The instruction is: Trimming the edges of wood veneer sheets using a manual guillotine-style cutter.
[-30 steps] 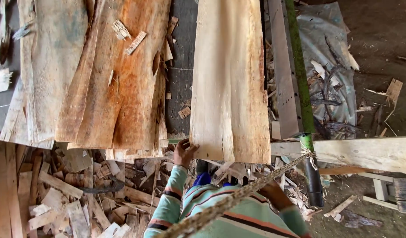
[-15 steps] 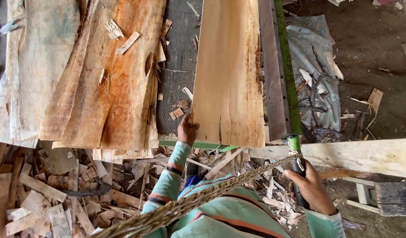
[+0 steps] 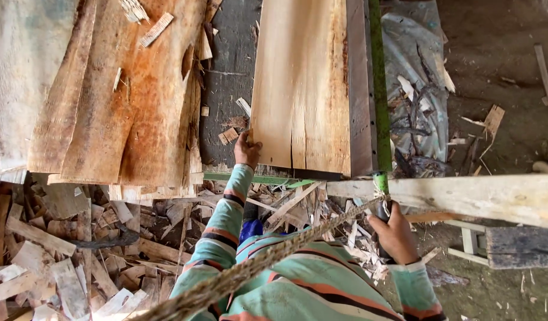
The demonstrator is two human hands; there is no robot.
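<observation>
**Board held at its near end beside the green rail**

The pale plank [image 3: 300,83] lay lengthwise on the dark bench [image 3: 229,77], its near end at the bench edge, its right side close along the green rail [image 3: 378,83]. The left hand [image 3: 247,150] reached forward, arm nearly straight in a striped sleeve, fingers curled over the plank's near left corner, pinching it. To my eye, the work wanted the board kept square against the rail and fingers kept at the end grain. The right hand [image 3: 396,233] sat low and near, wrapped shut around a dark handle [image 3: 383,205] below the rail's end. A frayed rope [image 3: 274,255] crossed the chest. Wood offcuts [image 3: 54,261] littered the ground at left.
</observation>
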